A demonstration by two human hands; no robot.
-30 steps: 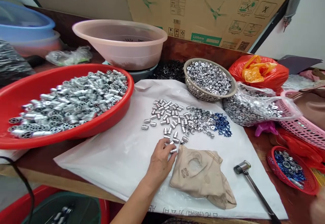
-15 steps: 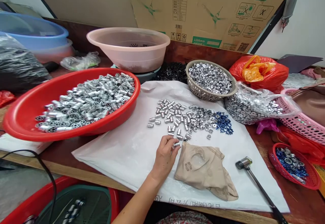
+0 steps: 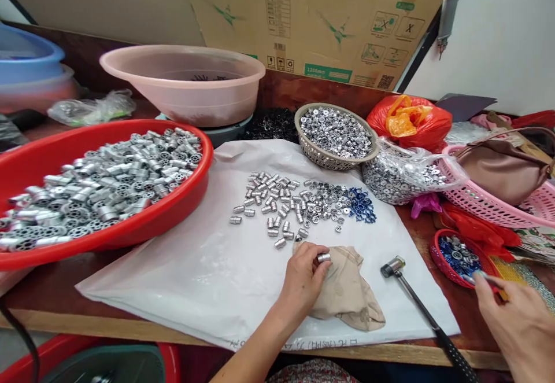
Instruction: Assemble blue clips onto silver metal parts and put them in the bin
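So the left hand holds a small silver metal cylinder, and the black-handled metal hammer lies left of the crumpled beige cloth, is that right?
Not quite. The head view shows the black-handled metal hammer to the right of the crumpled beige cloth. The left hand does hold a small silver metal cylinder.

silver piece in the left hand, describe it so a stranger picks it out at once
Start at the white sheet, then the beige cloth near its front edge. Over that cloth, the left hand pinches one silver cylinder between thumb and fingers. Being held sets it apart from similar cylinders lying loose on the sheet.
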